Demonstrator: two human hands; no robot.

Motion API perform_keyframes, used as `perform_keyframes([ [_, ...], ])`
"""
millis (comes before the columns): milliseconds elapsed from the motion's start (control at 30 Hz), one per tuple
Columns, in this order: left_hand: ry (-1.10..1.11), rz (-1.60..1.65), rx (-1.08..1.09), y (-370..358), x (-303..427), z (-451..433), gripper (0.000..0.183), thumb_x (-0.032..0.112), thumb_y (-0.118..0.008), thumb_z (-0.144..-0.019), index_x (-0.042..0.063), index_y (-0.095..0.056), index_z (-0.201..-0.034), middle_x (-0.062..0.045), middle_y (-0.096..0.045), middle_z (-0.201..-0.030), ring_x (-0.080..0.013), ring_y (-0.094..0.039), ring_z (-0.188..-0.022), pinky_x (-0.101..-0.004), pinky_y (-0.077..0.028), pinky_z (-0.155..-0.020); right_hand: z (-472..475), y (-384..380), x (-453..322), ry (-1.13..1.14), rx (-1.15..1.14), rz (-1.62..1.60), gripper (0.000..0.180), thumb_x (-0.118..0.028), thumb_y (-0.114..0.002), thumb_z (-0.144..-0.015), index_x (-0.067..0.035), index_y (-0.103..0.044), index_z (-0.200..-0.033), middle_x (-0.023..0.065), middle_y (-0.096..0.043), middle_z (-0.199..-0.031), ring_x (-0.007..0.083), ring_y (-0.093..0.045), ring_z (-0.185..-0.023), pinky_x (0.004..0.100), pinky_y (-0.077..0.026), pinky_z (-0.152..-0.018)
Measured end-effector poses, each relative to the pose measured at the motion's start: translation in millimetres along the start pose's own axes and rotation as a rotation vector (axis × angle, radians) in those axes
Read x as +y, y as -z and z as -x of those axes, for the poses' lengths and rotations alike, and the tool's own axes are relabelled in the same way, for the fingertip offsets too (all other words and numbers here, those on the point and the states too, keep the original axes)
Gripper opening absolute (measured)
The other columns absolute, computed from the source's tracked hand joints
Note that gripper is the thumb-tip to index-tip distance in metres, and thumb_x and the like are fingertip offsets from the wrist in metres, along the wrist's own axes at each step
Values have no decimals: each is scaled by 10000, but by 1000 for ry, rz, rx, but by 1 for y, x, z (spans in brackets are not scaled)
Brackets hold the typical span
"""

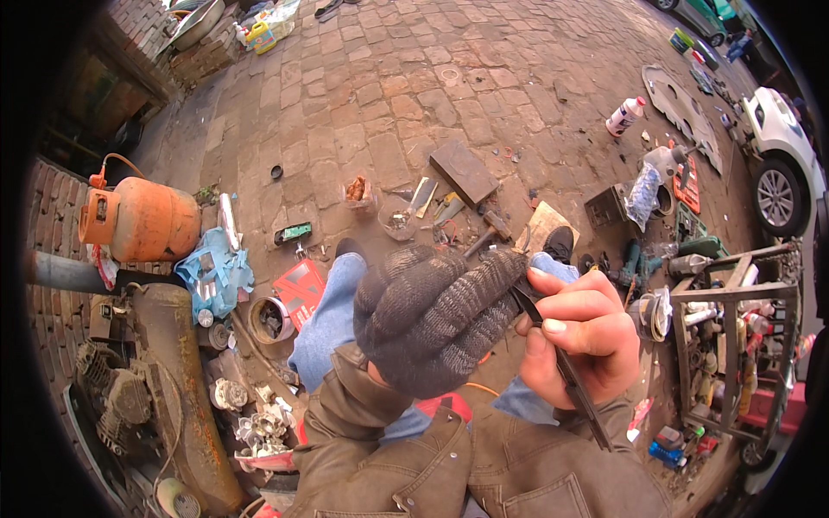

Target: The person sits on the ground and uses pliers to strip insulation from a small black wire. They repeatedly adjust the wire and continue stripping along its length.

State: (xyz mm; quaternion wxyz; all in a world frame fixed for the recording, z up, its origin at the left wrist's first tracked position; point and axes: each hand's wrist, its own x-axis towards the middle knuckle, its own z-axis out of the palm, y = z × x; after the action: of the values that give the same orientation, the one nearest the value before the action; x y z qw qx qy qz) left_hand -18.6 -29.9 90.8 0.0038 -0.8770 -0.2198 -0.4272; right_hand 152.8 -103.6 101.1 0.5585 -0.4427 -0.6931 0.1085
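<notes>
My left hand wears a dark knitted glove, its fingers curled around something I cannot make out. Bare-skinned, my right hand grips a thin black strip, perhaps a tool handle or a trim piece. One end of the strip touches the gloved fingertips and the other slants down towards my jacket. Thin wire-like ends stick up by the gloved fingers. On the ground beyond my hands lie a hammer, a dark rectangular block and a piece of wood.
An orange gas cylinder and a rusty compressor tank stand at the left. At the right are a metal frame rack with bottles, a green cordless drill and a white car. A red box lies by my left leg.
</notes>
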Motion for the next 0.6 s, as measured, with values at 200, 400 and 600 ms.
perform_keyframes([
  [200, 56, -27, 37, -6, 2, 5, 256, 245, -725, -754, 229, -779, -1004, 24, -710, -1178, -191, -633, -1060, -366, -508, -879, -3, -3, 2, 13, -19, 6, 311, 50, -727, -793, -63, -504, -978, 146, -642, -880, 221, -554, -732, 482, -594, -865],
  [400, 96, -23, 14, -5, 2, 8, 256, 250, -701, -761, 248, -774, -1006, 36, -699, -1208, -184, -623, -1077, -358, -478, -916, -5, 0, 2, 30, -46, 34, 283, 39, -731, -792, -50, -512, -948, 148, -646, -881, 224, -557, -726, 506, -603, -850],
  [600, 92, -3, 59, -7, 2, 5, 248, 239, -712, -750, 252, -776, -990, 50, -713, -1178, -163, -621, -1043, -349, -478, -884, -4, -2, 4, 41, -20, 30, 263, 25, -736, -796, -46, -521, -929, 149, -648, -878, 221, -550, -709, 514, -609, -840],
])
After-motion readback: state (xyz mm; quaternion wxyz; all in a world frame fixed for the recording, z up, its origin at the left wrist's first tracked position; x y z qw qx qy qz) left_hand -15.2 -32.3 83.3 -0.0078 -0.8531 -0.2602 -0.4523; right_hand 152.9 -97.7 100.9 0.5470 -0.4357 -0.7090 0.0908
